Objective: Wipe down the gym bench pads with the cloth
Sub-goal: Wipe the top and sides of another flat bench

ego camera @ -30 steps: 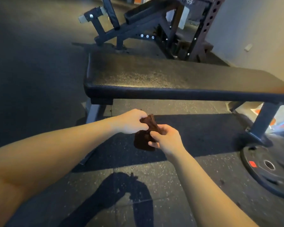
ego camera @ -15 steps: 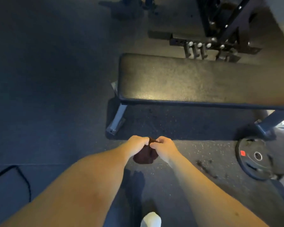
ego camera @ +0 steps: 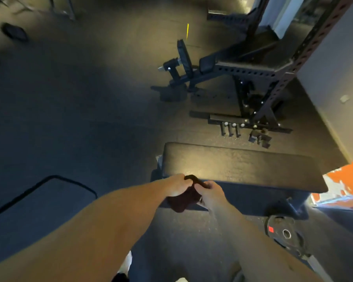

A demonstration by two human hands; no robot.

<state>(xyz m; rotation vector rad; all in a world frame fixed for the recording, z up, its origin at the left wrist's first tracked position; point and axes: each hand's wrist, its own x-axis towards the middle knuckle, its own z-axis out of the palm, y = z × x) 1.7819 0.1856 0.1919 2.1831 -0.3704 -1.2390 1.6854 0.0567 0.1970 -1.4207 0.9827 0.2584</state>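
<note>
A flat black bench pad [ego camera: 243, 165] lies across the middle right of the head view. A small dark brown cloth [ego camera: 183, 200] hangs bunched between both hands, at the pad's near left edge. My left hand [ego camera: 176, 185] grips the cloth's top from the left. My right hand [ego camera: 210, 192] pinches it from the right, thumb on the upper fold. Both hands are in front of the pad's near side, apart from its top surface. A second adjustable bench [ego camera: 192, 68] with upright black pads stands farther back.
A power rack [ego camera: 273, 88] with pegs stands behind the flat bench, by a wall at right. A black weight plate [ego camera: 285, 235] lies on the floor under the bench's right leg. A black cable [ego camera: 49, 180] loops on the rubber floor at left. Orange surface [ego camera: 351, 180] shows at right.
The view lifted and pulled back, showing more of the room. Both hands, still holding the cloth, rose toward the near left edge of the flat bench pad.
</note>
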